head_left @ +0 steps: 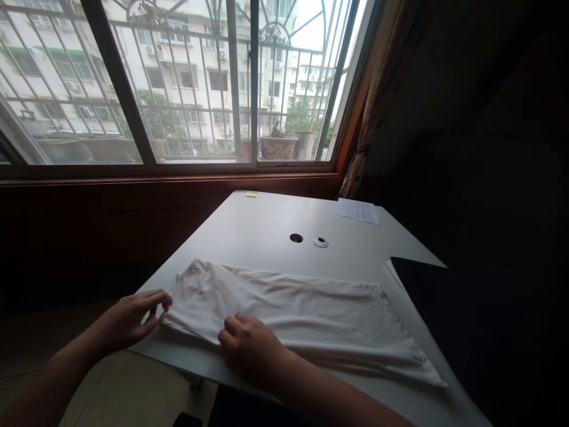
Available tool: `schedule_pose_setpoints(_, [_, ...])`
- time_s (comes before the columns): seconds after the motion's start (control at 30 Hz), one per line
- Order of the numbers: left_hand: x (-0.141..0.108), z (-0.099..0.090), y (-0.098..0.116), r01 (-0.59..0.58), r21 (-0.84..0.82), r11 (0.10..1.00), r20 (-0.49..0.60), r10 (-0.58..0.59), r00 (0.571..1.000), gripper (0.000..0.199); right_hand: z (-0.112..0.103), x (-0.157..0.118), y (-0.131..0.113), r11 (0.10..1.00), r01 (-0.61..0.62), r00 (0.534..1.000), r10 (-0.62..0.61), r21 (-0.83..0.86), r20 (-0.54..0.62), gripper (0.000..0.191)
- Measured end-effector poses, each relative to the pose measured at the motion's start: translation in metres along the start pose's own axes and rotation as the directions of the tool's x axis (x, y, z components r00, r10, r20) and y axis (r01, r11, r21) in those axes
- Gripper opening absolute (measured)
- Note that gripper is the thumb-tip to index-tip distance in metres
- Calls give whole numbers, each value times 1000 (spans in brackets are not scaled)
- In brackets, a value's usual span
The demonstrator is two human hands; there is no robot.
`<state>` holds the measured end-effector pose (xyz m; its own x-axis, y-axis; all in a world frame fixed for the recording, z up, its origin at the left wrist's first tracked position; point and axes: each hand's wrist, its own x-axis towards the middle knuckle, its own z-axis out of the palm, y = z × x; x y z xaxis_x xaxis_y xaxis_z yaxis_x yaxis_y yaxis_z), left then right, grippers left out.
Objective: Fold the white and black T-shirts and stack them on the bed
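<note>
A folded white garment (302, 311) lies lengthwise across the white table (275, 219), wrinkled and bunched up at its left end. Whether it is a shirt or trousers I cannot make out. My left hand (140, 314) is at the garment's left end, over the table's left edge, its fingers bent with a gap between them and the thumb. Along the near edge, left of the middle, my right hand (251, 347) rests with curled fingers closed on the cloth; its fingertips are hidden.
Printed paper sheets (358, 211) lie at the table's far right, and a small yellow slip (251, 194) at the far left. A round cable hole (296, 238) sits beside its loose cover (320, 242). Behind stand a barred window (200, 89) and a tied curtain (362, 136).
</note>
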<state>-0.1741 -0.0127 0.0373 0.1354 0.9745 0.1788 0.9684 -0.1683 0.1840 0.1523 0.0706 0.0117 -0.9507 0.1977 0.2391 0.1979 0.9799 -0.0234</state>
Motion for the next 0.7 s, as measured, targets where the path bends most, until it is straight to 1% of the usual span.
schedule_pose_setpoints(0.07, [13, 3, -6, 67, -49, 997, -21, -68, 997, 19, 2, -1, 1, 1000, -9, 1000, 9, 11, -6, 5])
schedule_pose_setpoints(0.1, [22, 6, -10, 94, -73, 993, -47, -97, 994, 22, 2, -1, 1, 1000, -9, 1000, 9, 18, -8, 5])
schedule_pose_setpoints(0.17, [46, 15, -18, 159, -101, 982, -153, -174, 973, 33, 1, -2, 2, 1000, -2, 1000, 2, 26, -7, 4])
schedule_pose_setpoints(0.23, [73, 26, -25, 208, -138, 968, -223, -235, 946, 43, -1, -3, 2, 1000, -5, 1000, 5, 31, 0, 5])
schedule_pose_setpoints(0.27, [87, 31, -26, 233, -168, 958, -230, -268, 936, 48, -1, -4, 3, 999, -7, 1000, 7, 33, 4, 6])
schedule_pose_setpoints(0.33, [111, 41, -28, 301, -246, 921, -186, -349, 918, 55, -2, -5, 4, 999, -7, 1000, 6, 40, 8, 6])
schedule_pose_setpoints(0.43, [137, 53, -28, 391, -418, 820, -109, -473, 874, 56, -1, -8, 7, 998, 6, 1000, -7, 65, 4, 8])
schedule_pose_setpoints(0.53, [148, 62, -32, 417, -538, 733, -122, -557, 822, 52, 0, -9, 10, 995, -2, 1000, 2, 101, 0, 11])
schedule_pose_setpoints(0.63, [147, 68, -39, 449, -559, 697, -178, -630, 756, 54, 1, -9, 12, 991, -14, 1000, 11, 136, 17, 13])
schedule_pose_setpoints(0.7, [144, 69, -44, 480, -545, 687, -197, -662, 723, 53, -1, -9, 12, 986, -20, 999, 15, 163, 31, 17])
